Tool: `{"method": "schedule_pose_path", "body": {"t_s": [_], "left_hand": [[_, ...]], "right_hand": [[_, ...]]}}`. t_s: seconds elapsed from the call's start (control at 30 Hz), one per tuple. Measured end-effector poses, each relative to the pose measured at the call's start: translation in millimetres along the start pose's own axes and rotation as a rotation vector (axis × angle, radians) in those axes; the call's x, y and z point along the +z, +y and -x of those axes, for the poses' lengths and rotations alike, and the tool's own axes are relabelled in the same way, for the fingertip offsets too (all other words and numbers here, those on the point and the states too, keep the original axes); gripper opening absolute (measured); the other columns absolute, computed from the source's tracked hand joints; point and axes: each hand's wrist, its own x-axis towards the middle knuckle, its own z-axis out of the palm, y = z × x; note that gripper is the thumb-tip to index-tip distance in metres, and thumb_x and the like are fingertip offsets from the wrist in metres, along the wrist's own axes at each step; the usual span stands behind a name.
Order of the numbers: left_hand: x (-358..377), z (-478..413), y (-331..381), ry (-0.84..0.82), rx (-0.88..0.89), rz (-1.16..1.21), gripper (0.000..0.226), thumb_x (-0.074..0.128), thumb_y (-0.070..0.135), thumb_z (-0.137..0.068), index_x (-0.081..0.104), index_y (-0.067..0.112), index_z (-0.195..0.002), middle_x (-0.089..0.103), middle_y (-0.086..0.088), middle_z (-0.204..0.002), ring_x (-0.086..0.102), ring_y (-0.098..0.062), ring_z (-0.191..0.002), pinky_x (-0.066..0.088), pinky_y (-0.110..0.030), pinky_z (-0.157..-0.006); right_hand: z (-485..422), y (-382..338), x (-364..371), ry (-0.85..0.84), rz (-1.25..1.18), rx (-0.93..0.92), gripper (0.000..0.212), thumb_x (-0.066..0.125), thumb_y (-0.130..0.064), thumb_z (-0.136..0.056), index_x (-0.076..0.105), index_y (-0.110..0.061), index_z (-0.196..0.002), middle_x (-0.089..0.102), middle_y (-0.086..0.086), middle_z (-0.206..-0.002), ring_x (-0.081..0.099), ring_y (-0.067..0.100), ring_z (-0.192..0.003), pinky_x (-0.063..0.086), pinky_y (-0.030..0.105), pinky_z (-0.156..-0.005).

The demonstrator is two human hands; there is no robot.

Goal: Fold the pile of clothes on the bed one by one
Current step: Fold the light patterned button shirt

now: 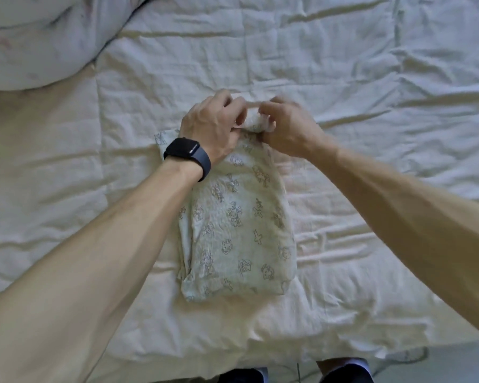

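Observation:
A pale green garment (234, 225) printed with small grey cartoon figures lies folded into a narrow oblong in the middle of the bed (371, 134). Its far end is bunched up between my hands. My left hand (213, 125), with a black watch on the wrist, pinches that bunched end from the left. From the right, my right hand (286, 125) grips the same bunched cloth with curled fingers. Both hands meet at the garment's far end; the cloth under them is partly hidden.
A crumpled white quilt or pillow (33, 37) fills the far left corner. The wrinkled white sheet spreads on all sides of the garment. The bed's near edge (288, 366) runs along the bottom, with my legs just below it.

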Motion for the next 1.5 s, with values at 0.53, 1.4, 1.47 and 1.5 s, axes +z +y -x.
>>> {"method": "schedule_pose_path", "body": {"t_s": [0.53,1.4,1.47,1.5], "left_hand": [[6.0,34.2,-14.2,0.137,-0.105,0.016,0.013,0.067,-0.001,-0.085,0.065,0.010,-0.091,0.060,-0.010,-0.096,0.058,-0.025,-0.069,0.034,-0.025,-0.051],[24.3,117.8,30.1,-0.273,-0.120,-0.097,0.069,0.025,0.049,-0.099,0.020,0.016,-0.160,0.011,-0.001,-0.168,0.003,-0.019,-0.155,-0.005,-0.054,-0.123],[35.0,143.1,30.3,-0.399,-0.197,-0.137,0.069,0.016,0.055,-0.102,0.006,0.022,-0.161,0.000,0.004,-0.169,-0.010,-0.013,-0.154,-0.015,-0.051,-0.121],[38.3,156.5,27.3,-0.414,-0.237,-0.142,0.067,0.015,0.053,-0.103,-0.003,0.024,-0.160,-0.008,0.006,-0.168,-0.016,-0.012,-0.153,-0.017,-0.050,-0.120]], "right_hand": [[-0.7,1.0,17.3,0.155,0.170,-0.159,0.026,0.051,-0.022,-0.097,0.052,-0.004,-0.116,0.054,0.013,-0.114,0.055,0.027,-0.070,0.046,0.037,-0.053],[79.7,-39.8,57.4,0.378,0.063,-0.100,0.057,0.038,-0.037,-0.105,0.032,-0.017,-0.158,0.019,0.009,-0.168,0.020,0.029,-0.154,0.019,0.047,-0.124],[76.5,-44.8,68.2,0.109,0.133,-0.072,0.059,0.025,-0.044,-0.108,0.011,-0.031,-0.163,-0.006,0.000,-0.170,-0.006,0.020,-0.158,0.003,0.050,-0.127],[75.6,-41.8,72.1,-0.024,0.155,-0.033,0.059,0.019,-0.048,-0.108,0.002,-0.034,-0.163,-0.013,-0.003,-0.170,-0.013,0.017,-0.156,0.001,0.052,-0.126]]}}
